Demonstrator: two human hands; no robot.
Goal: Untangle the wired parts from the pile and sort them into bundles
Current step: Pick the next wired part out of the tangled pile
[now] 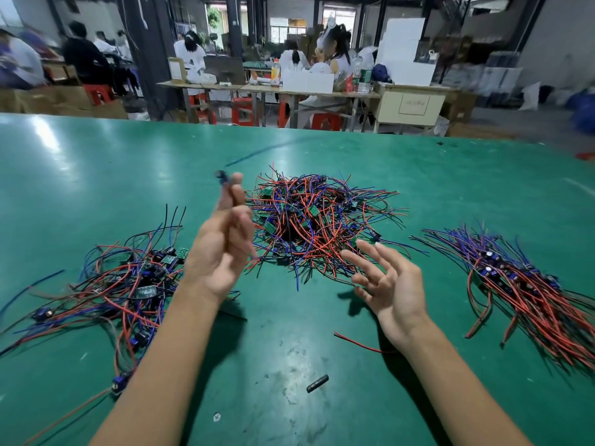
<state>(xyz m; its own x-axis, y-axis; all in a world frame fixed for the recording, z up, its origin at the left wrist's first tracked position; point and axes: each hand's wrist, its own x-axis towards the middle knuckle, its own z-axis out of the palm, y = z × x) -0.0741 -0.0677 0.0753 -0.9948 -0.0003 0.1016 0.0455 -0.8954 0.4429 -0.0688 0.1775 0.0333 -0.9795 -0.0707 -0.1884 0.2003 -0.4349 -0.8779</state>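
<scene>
Wires in a tangled pile [317,223] lie mid-table [96,175], just beyond both hands. Left hand [219,249] is raised, pinching a blurred wired part [225,185]. Right hand [389,284] hovers spread, holding nothing. Sorted bundles lie left [128,284] and right [528,291].

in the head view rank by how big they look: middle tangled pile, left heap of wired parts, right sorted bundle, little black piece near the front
1. left heap and right sorted bundle: look alike in spread, both cut by the frame edge, so unranked
2. middle tangled pile: somewhat smaller, though farther from the camera
3. black piece: smallest by far
</scene>
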